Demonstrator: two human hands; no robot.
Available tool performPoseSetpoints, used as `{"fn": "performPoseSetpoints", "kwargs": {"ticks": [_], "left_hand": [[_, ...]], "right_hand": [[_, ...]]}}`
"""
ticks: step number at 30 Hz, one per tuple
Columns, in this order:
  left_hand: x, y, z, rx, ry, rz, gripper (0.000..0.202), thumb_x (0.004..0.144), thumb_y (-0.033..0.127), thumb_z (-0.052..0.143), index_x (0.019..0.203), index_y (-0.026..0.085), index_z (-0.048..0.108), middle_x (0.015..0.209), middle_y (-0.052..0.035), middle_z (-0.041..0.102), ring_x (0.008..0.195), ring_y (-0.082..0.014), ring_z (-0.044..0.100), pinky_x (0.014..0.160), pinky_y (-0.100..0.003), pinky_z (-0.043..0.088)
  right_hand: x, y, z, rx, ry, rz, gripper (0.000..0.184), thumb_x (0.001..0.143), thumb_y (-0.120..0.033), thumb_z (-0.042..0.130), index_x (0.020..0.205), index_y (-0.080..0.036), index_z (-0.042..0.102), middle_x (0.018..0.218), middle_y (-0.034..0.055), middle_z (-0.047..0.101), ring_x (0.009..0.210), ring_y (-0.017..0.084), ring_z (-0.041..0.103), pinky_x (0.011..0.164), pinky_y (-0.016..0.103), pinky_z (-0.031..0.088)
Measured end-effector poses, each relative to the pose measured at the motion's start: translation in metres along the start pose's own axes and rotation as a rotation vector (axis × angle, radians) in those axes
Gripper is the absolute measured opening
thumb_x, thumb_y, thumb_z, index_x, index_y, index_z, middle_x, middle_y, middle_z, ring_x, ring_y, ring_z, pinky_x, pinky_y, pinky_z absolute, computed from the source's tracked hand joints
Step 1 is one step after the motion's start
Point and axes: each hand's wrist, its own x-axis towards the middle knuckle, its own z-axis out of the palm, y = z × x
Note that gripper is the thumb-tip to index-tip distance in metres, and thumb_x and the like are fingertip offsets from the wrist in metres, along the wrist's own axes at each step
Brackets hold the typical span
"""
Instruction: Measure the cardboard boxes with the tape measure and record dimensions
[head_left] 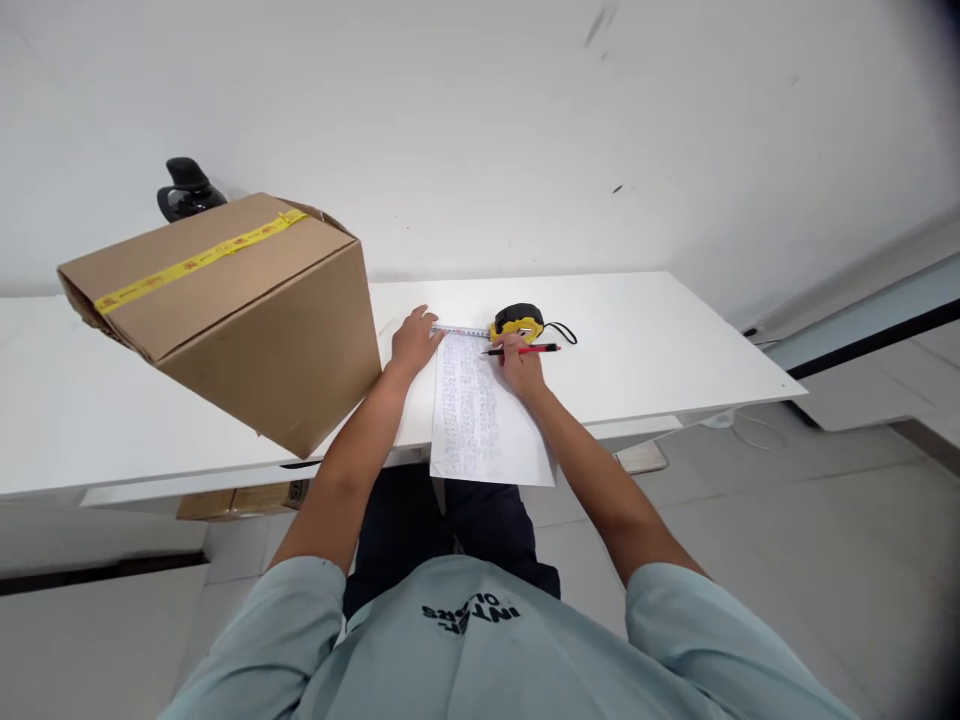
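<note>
A sheet of paper (480, 430) covered in handwritten columns lies on the white table and hangs over its front edge. Along its top edge runs the pulled-out blade of a yellow and black tape measure (517, 320). My left hand (414, 343) rests at the blade's free end, with thumb and index finger around it. In my right hand (521, 368) is a red and black pen (536, 348), its tip pointing left over the writing. That hand is just in front of the tape measure's case, partly overlapping it; whether they touch I cannot tell.
Left of my left forearm stands a large cardboard box (277, 350) sealed with yellow printed tape. A black object (187, 190) shows partly behind it. The white table (637, 340) meets the wall at the back. Below it at left lies another cardboard box (232, 502).
</note>
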Motion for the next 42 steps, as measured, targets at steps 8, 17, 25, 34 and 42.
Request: {"fn": "performPoseSetpoints", "kwargs": {"ticks": [8,17,25,34,42], "left_hand": [[-0.003,0.005,-0.002,0.099,0.053,0.032,0.023,0.111,0.036,0.055,0.111,0.023,0.074,0.129,-0.0101,0.073,0.128,-0.0294,0.06,0.098,-0.039,0.054],[-0.003,0.003,0.0,0.091,0.036,0.049,0.024,0.111,0.036,0.054,0.108,0.024,0.075,0.125,-0.0077,0.075,0.122,-0.0292,0.063,0.101,-0.043,0.05],[-0.003,0.004,0.0,0.076,0.071,0.028,0.032,0.113,0.034,0.045,0.113,0.023,0.075,0.126,-0.009,0.075,0.119,-0.0295,0.065,0.103,-0.044,0.049],[-0.001,0.0,0.002,0.024,0.071,0.055,0.022,0.107,0.041,0.062,0.118,0.028,0.076,0.134,-0.0051,0.073,0.127,-0.0279,0.062,0.113,-0.043,0.047],[0.003,-0.003,0.003,0.032,0.02,0.071,0.02,0.105,0.038,0.065,0.117,0.029,0.078,0.136,-0.0054,0.073,0.13,-0.0281,0.062,0.114,-0.042,0.046]], "right_hand": [[0.007,-0.008,-0.006,0.195,-0.079,0.217,0.062,0.09,-0.079,0.06,0.062,-0.025,0.05,0.059,0.0029,0.054,0.068,0.019,0.053,0.077,0.038,0.053],[0.01,-0.006,-0.004,0.183,-0.106,0.209,0.059,0.087,-0.076,0.065,0.062,-0.025,0.051,0.057,0.0013,0.052,0.065,0.018,0.05,0.071,0.037,0.051],[0.009,-0.006,-0.004,0.158,-0.105,0.227,0.053,0.089,-0.065,0.066,0.059,-0.024,0.049,0.057,0.0002,0.053,0.066,0.016,0.051,0.073,0.034,0.048],[0.008,-0.011,-0.004,0.166,-0.094,0.241,0.053,0.091,-0.063,0.064,0.057,-0.024,0.05,0.054,0.0008,0.053,0.062,0.016,0.05,0.067,0.034,0.045],[0.007,-0.013,-0.004,0.179,-0.088,0.23,0.048,0.089,-0.056,0.063,0.055,-0.023,0.053,0.054,0.0011,0.052,0.063,0.016,0.051,0.07,0.034,0.046]]}}
